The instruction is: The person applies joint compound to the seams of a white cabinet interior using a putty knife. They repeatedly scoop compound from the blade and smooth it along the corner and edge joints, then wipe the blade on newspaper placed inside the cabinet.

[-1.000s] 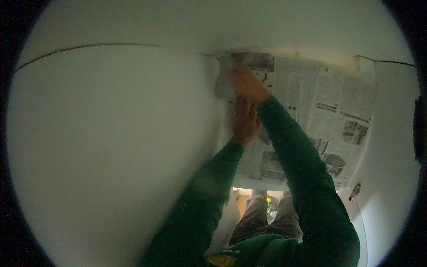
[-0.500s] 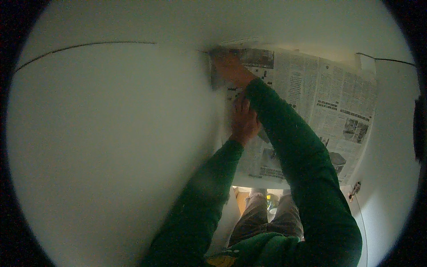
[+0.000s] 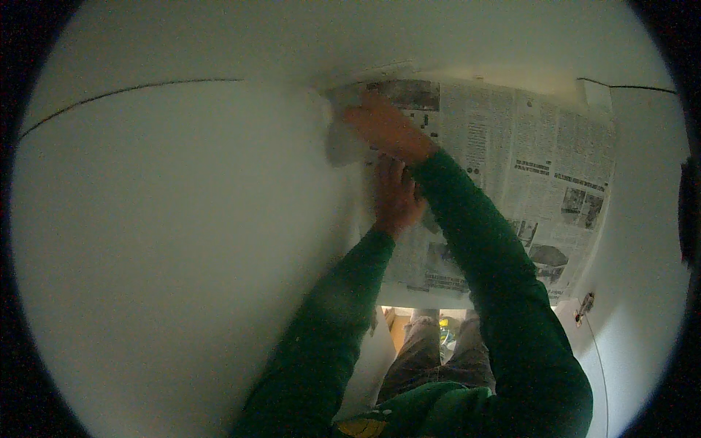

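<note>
A spread sheet of newspaper [image 3: 504,168] lies over a white surface in front of me, close against the white panel on the left. My left hand [image 3: 398,193] rests on its left part, fingers stretched out and somewhat apart. Farther off, my right hand [image 3: 391,128] is at the paper's far left corner, next to a dark printed picture [image 3: 409,95]. Its thumb side points toward the left panel, apart from the other fingers, and nothing shows in its grasp. The right forearm crosses over the newspaper and covers part of it.
A broad white panel [image 3: 182,219] rises on my left, another white wall [image 3: 642,190] on the right. A small metal fitting [image 3: 585,308] sits on the right side. Below the near edge show my legs [image 3: 416,350] and a yellow item [image 3: 444,328].
My right hand has drawn back slightly from the far left corner, toward me and to the right. My left hand stays on the newspaper nearly unchanged. The view has shifted a little.
</note>
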The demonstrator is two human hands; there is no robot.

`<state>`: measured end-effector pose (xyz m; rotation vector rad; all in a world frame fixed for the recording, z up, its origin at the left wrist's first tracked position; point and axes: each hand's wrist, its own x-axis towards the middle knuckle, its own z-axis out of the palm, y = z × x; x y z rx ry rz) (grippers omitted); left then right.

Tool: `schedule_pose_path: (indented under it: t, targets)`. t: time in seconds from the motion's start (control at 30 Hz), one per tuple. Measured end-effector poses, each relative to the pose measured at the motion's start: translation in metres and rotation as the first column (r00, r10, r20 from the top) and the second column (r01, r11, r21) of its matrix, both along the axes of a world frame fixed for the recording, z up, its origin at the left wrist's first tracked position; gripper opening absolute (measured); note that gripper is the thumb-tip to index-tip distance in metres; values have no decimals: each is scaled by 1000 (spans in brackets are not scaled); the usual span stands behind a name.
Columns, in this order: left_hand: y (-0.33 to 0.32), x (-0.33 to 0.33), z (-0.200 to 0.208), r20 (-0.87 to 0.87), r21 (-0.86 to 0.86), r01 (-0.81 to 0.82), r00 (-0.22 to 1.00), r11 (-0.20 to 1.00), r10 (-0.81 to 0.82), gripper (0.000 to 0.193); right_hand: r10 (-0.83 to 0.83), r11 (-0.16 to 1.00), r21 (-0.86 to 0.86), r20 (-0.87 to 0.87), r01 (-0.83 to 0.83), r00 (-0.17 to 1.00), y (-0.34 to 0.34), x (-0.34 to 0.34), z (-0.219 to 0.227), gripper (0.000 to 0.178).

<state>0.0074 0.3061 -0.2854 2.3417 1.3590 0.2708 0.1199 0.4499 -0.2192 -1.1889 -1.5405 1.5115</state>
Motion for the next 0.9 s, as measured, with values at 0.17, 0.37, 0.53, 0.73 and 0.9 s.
schedule_pose_path:
  t: [0.17,0.37,0.53,0.73,0.9]
  targets:
    - [1,-1,3,-37,80,3,999,997,0,46,-249,968,-9,82,250,965,-13,-20,-43,38]
    - [0,10,3,-6,119,-2,1000,993,3,44,-162,970,234,425,65,890,17,-35,-129,37]
    - [1,3,14,-56,58,-3,998,998,6,41,-71,962,269,427,-51,901,12,-34,-118,36]
    - [1,10,10,-73,40,-15,997,999,18,53,-193,766,601,554,-229,810,20,-36,-115,33]
    - [-4,10,4,-83,-2,-39,996,999,39,63,-98,863,474,495,-174,863,29,-37,-81,35]
